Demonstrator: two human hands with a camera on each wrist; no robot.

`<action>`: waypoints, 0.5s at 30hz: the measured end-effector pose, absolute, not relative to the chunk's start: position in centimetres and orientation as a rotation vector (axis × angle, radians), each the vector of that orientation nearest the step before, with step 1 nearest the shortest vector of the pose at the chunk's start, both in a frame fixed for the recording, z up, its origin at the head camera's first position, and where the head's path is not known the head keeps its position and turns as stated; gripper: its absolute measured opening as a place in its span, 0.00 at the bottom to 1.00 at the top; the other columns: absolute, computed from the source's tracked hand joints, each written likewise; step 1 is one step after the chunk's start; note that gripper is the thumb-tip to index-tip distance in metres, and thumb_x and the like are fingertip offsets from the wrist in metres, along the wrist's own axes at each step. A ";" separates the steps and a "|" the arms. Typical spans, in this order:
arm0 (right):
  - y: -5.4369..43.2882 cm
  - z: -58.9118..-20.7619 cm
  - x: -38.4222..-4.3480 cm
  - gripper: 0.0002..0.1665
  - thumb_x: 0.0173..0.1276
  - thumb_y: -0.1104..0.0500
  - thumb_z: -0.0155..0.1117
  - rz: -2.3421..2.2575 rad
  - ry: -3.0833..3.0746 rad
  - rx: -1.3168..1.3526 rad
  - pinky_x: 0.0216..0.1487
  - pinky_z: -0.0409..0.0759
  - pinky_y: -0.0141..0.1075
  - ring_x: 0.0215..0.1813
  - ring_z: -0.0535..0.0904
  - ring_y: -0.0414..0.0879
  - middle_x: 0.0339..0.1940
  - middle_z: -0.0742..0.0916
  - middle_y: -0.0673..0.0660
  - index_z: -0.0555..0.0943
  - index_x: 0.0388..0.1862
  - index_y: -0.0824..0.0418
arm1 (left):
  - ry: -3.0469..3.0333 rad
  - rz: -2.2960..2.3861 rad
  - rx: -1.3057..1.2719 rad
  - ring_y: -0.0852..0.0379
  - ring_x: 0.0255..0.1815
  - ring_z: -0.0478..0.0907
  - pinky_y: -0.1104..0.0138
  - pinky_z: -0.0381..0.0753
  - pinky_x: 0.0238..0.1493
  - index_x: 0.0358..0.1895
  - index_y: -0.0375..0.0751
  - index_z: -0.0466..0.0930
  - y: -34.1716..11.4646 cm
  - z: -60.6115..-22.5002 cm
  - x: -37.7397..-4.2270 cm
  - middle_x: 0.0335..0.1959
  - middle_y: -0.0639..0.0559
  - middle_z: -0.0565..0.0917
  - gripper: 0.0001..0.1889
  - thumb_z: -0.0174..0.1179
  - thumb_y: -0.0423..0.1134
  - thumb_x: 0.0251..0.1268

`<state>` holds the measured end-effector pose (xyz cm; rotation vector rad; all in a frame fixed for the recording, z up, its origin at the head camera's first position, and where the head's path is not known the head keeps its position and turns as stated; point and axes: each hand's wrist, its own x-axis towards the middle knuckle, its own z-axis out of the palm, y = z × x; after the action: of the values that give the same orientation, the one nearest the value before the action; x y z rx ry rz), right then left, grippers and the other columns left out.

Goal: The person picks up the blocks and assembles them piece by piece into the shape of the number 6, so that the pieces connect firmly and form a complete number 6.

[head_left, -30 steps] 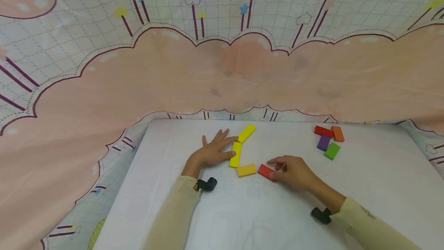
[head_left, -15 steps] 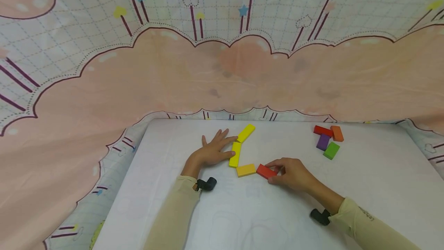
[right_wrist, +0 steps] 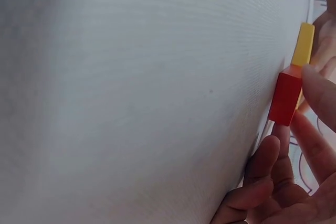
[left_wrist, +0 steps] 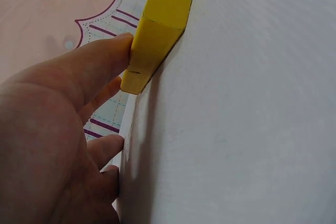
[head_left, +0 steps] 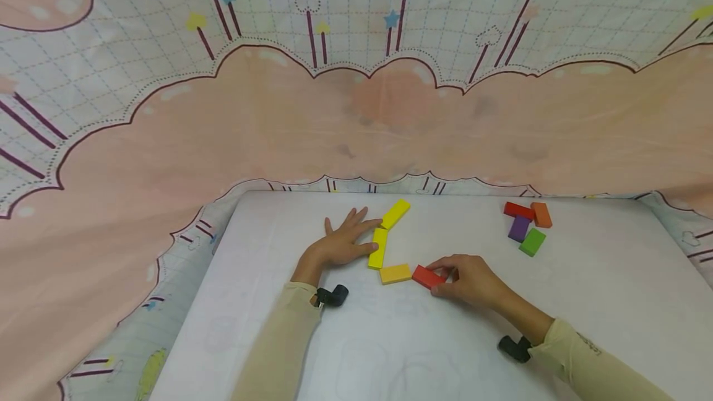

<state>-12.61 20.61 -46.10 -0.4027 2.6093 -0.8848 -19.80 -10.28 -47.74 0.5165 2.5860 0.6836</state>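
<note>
My left hand (head_left: 340,245) lies on the white table with fingers spread. Its thumb and index finger touch the upright-running yellow block (head_left: 377,257); the left wrist view shows a fingertip against the side of a yellow block (left_wrist: 157,38). Beyond it, another yellow block (head_left: 398,213) slants up to the right. A darker yellow block (head_left: 395,274) lies at the near end. My right hand (head_left: 472,278) pinches a red block (head_left: 426,276) between thumb and index finger, its left corner at the darker yellow block's right end. In the right wrist view, that red block (right_wrist: 285,98) meets the yellow one.
Toward the back right of the table (head_left: 601,277) lies a loose cluster: a second red block (head_left: 518,210), an orange block (head_left: 542,215), a purple block (head_left: 519,228) and a green block (head_left: 533,242). A patterned cloth (head_left: 312,122) hangs behind the table.
My right thumb and index finger have moved round to the red block's two sides, and the block has shifted slightly left against the darker yellow one. My left hand stays put.
</note>
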 end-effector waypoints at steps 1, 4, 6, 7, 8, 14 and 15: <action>20.6 -46.1 -12.6 0.26 0.57 0.52 0.81 -0.886 2.608 -0.392 0.40 0.78 0.33 0.40 0.75 0.44 0.34 0.83 0.47 0.88 0.56 0.49 | 2.586 0.685 0.517 0.50 0.87 0.29 0.30 0.15 0.72 0.80 0.69 0.57 -10.3 -47.8 -19.8 0.87 0.55 0.41 0.34 0.54 0.61 0.74; 20.5 -46.3 -12.5 0.26 0.57 0.52 0.81 -0.888 2.611 -0.379 0.39 0.78 0.33 0.40 0.75 0.44 0.34 0.83 0.47 0.88 0.56 0.49 | 2.587 0.681 0.525 0.50 0.87 0.29 0.30 0.15 0.72 0.80 0.69 0.57 -10.3 -47.8 -20.0 0.87 0.55 0.41 0.34 0.54 0.61 0.74; 20.4 -46.4 -12.5 0.26 0.56 0.52 0.81 -0.891 2.615 -0.376 0.39 0.77 0.32 0.40 0.75 0.44 0.34 0.83 0.46 0.88 0.56 0.49 | 2.586 0.680 0.530 0.50 0.87 0.29 0.30 0.15 0.72 0.80 0.69 0.57 -10.4 -47.8 -20.1 0.87 0.55 0.41 0.34 0.54 0.61 0.74; 20.4 -46.4 -12.5 0.26 0.56 0.52 0.81 -0.892 2.617 -0.378 0.39 0.77 0.32 0.40 0.75 0.44 0.34 0.83 0.46 0.88 0.56 0.48 | 2.585 0.680 0.533 0.50 0.87 0.29 0.30 0.15 0.72 0.80 0.69 0.57 -10.4 -47.8 -20.1 0.87 0.55 0.41 0.34 0.54 0.61 0.74; 20.3 -46.4 -12.5 0.26 0.56 0.52 0.81 -0.891 2.618 -0.379 0.39 0.77 0.32 0.40 0.74 0.44 0.34 0.83 0.46 0.88 0.56 0.48 | 2.585 0.677 0.536 0.50 0.87 0.29 0.30 0.16 0.72 0.80 0.69 0.57 -10.4 -47.7 -20.1 0.87 0.55 0.41 0.34 0.54 0.61 0.74; 20.3 -46.3 -12.4 0.26 0.57 0.50 0.81 -0.909 2.600 -0.364 0.38 0.77 0.32 0.40 0.75 0.44 0.34 0.83 0.47 0.87 0.56 0.48 | 2.579 0.677 0.541 0.50 0.87 0.29 0.30 0.15 0.72 0.80 0.69 0.57 -10.6 -47.8 -20.3 0.87 0.55 0.41 0.34 0.54 0.61 0.74; 20.3 -46.2 -12.5 0.26 0.57 0.50 0.81 -0.911 2.595 -0.364 0.38 0.77 0.32 0.40 0.75 0.44 0.34 0.83 0.47 0.87 0.56 0.48 | 2.578 0.680 0.539 0.50 0.87 0.29 0.30 0.15 0.72 0.80 0.69 0.57 -10.5 -47.8 -20.3 0.87 0.55 0.41 0.34 0.54 0.61 0.74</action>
<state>-12.47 20.34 -46.23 -0.3641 2.5947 -0.9113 -20.28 -10.54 -47.80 0.5386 2.5782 0.6798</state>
